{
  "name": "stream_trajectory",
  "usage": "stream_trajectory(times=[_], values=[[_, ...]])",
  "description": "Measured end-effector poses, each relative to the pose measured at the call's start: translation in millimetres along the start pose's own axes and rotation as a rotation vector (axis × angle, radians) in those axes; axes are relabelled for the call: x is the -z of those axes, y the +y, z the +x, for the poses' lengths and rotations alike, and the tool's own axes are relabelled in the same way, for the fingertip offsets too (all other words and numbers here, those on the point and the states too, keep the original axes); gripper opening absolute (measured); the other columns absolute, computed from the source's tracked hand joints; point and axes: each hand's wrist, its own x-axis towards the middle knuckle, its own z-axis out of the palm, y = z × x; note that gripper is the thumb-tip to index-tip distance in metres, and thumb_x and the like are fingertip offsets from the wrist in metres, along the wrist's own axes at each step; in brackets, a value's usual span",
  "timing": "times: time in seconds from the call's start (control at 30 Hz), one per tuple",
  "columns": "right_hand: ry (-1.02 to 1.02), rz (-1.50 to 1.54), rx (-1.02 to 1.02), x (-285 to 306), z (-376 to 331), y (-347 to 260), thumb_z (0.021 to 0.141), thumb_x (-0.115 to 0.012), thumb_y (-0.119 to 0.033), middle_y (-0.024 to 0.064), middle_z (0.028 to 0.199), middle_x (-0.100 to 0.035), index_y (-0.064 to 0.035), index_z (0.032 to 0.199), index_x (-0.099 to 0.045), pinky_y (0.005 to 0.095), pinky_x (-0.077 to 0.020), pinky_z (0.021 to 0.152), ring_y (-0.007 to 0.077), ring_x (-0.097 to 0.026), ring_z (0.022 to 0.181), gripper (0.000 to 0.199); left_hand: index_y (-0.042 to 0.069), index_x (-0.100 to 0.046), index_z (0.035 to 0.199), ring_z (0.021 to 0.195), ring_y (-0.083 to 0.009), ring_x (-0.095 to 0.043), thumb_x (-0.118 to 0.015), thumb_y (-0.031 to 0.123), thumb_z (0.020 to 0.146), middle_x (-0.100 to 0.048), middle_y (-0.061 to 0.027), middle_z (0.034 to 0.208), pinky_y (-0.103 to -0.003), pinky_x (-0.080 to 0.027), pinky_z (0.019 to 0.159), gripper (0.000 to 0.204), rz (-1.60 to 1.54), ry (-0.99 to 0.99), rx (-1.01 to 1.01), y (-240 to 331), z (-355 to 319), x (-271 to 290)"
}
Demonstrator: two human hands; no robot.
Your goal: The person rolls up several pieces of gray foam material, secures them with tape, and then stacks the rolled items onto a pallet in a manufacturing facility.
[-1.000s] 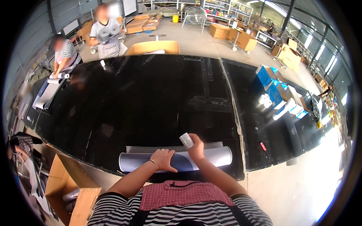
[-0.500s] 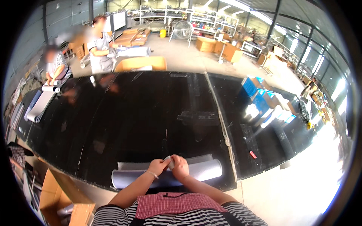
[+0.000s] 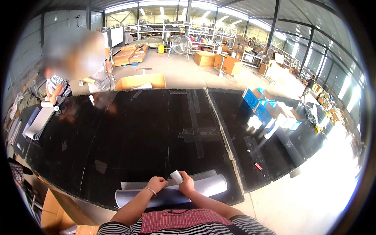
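A wide roll of pale blue-grey sheet (image 3: 209, 187) lies along the near edge of the black table, with a grey mesh-like flap (image 3: 131, 185) showing along its far side. My right hand (image 3: 187, 185) grips a small white roll of tape (image 3: 177, 177) above the middle of the sheet roll. Just left of it, my left hand (image 3: 157, 184) has its fingertips pinched together, pointing toward the tape. Whatever sits in that pinch is too small to make out.
Blue boxes (image 3: 252, 100) and white rolls (image 3: 254, 122) stand at the right on the black table (image 3: 129, 133). A red object (image 3: 258, 166) lies nearer. Far left, a person works beside another sheet roll (image 3: 41, 122); a second stands behind the table. A cardboard box (image 3: 58, 209) sits below left.
My hands have drawn apart from their close hold around the tape roll. The right hand keeps the tape, now more visible. The view has tilted up slightly.
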Motion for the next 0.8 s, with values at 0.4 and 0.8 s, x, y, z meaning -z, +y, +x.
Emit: stream_trajectory(times=[0.4,0.8], values=[[-0.251,0.23,0.124,35.3,-76.5,17.6,0.077,-0.08,-0.01,0.0109,0.108,-0.068,-0.0054,0.132,-0.052,0.0337,-0.0524,0.094,0.0199,-0.068,0.102,0.062,0.012,-0.075,0.095,0.088,-0.0323,-0.07,-0.063,0.013,0.08,-0.072,-0.0163,0.09,-0.043,-0.055,0.077,0.019,0.568,-0.372,-0.368,-44.7,37.9,-35.7],[-0.261,0.083,0.079,44.4,-76.0,-6.3,0.076,-0.082,-0.013,0.0142,0.111,-0.068,-0.0063,0.13,-0.054,0.0357,-0.0526,0.096,0.0265,-0.068,0.105,0.061,0.011,-0.073,0.116,0.101,-0.023,-0.066,-0.056,0.028,0.093,-0.072,-0.0111,0.111,-0.04,-0.05,0.088,0.034,0.278,-0.798,0.092,-22.1,30.0,-10.7]])
